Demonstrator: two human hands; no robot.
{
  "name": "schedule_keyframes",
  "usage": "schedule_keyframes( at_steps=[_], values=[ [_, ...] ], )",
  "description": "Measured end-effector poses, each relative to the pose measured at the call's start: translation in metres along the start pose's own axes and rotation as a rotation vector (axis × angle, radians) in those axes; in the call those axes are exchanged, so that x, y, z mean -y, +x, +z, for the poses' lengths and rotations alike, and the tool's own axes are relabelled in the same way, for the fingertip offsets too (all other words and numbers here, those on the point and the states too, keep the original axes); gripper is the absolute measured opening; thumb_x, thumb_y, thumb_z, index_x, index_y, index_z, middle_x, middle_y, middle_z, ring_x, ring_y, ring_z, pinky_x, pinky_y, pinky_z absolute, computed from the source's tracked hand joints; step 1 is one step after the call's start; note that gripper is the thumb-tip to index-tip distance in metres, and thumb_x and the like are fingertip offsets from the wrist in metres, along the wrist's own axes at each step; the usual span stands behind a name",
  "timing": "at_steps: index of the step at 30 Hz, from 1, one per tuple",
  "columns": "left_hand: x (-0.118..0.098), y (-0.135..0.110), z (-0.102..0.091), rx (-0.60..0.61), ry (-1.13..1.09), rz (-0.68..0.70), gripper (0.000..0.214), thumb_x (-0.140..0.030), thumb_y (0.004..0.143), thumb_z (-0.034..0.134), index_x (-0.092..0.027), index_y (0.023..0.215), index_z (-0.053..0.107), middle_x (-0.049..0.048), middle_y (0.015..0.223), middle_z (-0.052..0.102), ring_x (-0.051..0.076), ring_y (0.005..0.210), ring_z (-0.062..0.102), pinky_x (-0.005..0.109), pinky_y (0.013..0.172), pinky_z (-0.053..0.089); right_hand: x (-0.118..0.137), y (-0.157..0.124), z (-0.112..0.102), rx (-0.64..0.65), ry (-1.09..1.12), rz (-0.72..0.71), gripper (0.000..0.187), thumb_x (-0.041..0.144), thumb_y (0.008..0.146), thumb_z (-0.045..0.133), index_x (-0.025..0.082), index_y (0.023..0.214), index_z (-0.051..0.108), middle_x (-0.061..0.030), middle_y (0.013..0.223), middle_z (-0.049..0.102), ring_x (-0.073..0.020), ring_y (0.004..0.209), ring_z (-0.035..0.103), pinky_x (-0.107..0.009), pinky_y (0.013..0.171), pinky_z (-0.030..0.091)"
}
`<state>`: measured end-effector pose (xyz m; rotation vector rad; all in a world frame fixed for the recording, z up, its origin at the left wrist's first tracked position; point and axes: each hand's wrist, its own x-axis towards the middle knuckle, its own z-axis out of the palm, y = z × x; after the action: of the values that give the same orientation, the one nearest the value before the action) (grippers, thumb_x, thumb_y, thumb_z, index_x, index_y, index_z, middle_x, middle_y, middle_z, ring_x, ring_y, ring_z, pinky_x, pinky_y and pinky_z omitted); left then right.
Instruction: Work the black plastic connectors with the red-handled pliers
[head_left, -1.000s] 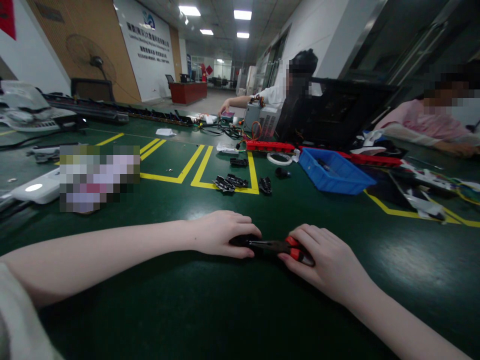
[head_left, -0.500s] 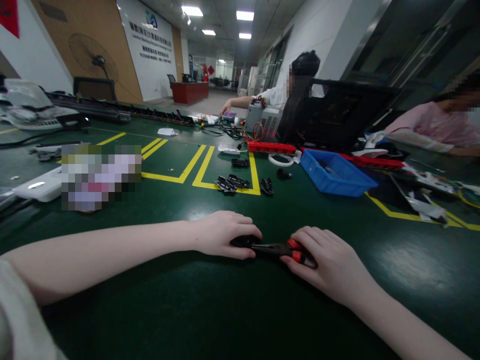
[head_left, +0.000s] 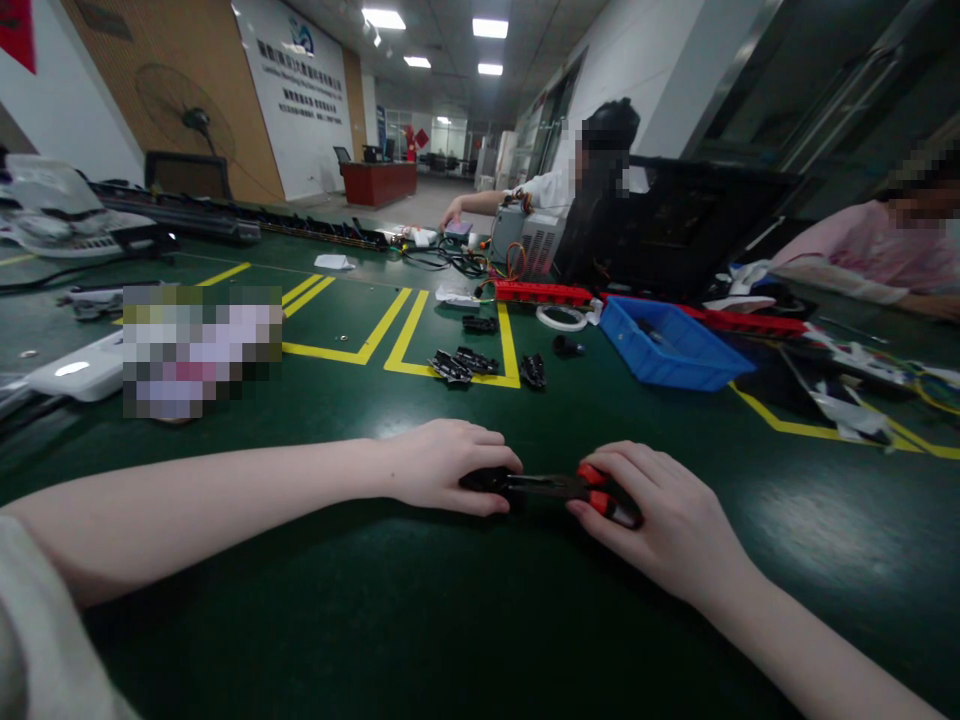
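My left hand (head_left: 442, 468) is closed around a small black part (head_left: 486, 480), pinched between thumb and fingers low over the green table (head_left: 390, 620). Most of that part is covered by my fingers, so its kind is unclear. In my right hand (head_left: 652, 510) is a pair of long-nose pliers (head_left: 551, 486) with red and black handles. Their dark jaws point left and meet the right end of the black part. Whether the tips grip it cannot be made out. Beyond my hands lie several black plastic pieces (head_left: 465, 364), some across yellow tape.
A blue tray (head_left: 675, 365) stands right of the black pieces, beside a white ring (head_left: 561, 318) and a red power strip (head_left: 544, 293). On the left are a white device (head_left: 79, 372) and a blurred-out item (head_left: 206, 360). Two people sit across the table, near a metal box (head_left: 525, 240).
The pliers and my right hand have shifted slightly right and up, with the handles turned a little. My left hand stays nearly where it was, holding the black part.
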<state>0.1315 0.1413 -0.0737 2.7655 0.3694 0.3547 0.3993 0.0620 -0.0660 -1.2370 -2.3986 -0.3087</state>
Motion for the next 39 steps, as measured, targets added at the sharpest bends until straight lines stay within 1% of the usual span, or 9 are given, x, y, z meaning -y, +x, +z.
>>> schedule_keyframes(
  at_steps=[9,17,23,29,39],
  values=[
    [0.0007,0.0,-0.0004,-0.002,-0.005,0.01,0.031,-0.04,0.094,0.058,-0.018,0.116,0.057,0.0062,0.101,0.065,0.02,0.088,0.063,0.028,0.074,0.045,0.0024,-0.001,0.0041,0.008,0.002,-0.027,0.021,0.04,0.089,0.058,0.019,0.09,0.059,-0.0072,0.087,0.065,-0.0182,0.071,0.06,-0.03,0.062,0.046],
    [-0.0002,-0.0005,-0.0014,-0.003,0.007,0.012,0.033,-0.04,0.095,0.058,-0.016,0.118,0.057,0.0058,0.101,0.064,0.02,0.087,0.063,0.028,0.073,0.045,0.0015,-0.0008,0.0027,0.013,-0.005,-0.036,0.022,0.04,0.09,0.057,0.018,0.089,0.059,-0.0077,0.086,0.064,-0.0182,0.071,0.059,-0.031,0.061,0.046],
    [0.0004,-0.0006,-0.0011,0.007,0.004,0.011,0.033,-0.04,0.095,0.058,-0.017,0.119,0.057,0.0063,0.103,0.065,0.02,0.089,0.063,0.028,0.074,0.046,0.0058,-0.0016,0.0021,0.037,0.008,-0.02,0.022,0.04,0.089,0.059,0.018,0.091,0.059,-0.0071,0.088,0.064,-0.0176,0.072,0.058,-0.03,0.061,0.046],
    [0.0016,-0.0001,-0.0005,-0.005,0.011,0.02,0.034,-0.04,0.095,0.058,-0.016,0.12,0.057,0.006,0.102,0.064,0.02,0.088,0.062,0.028,0.074,0.045,0.0079,-0.0005,0.0039,0.057,0.013,0.005,0.022,0.041,0.09,0.058,0.019,0.09,0.058,-0.0065,0.086,0.063,-0.017,0.07,0.057,-0.029,0.06,0.045],
    [0.0001,-0.0007,-0.0003,0.001,0.005,0.011,0.033,-0.041,0.096,0.057,-0.017,0.119,0.057,0.0056,0.101,0.064,0.02,0.088,0.062,0.028,0.073,0.044,0.0049,-0.0007,0.0057,0.057,-0.007,-0.03,0.022,0.04,0.088,0.06,0.018,0.088,0.059,-0.006,0.085,0.064,-0.0178,0.069,0.057,-0.031,0.06,0.044]
  ],
)
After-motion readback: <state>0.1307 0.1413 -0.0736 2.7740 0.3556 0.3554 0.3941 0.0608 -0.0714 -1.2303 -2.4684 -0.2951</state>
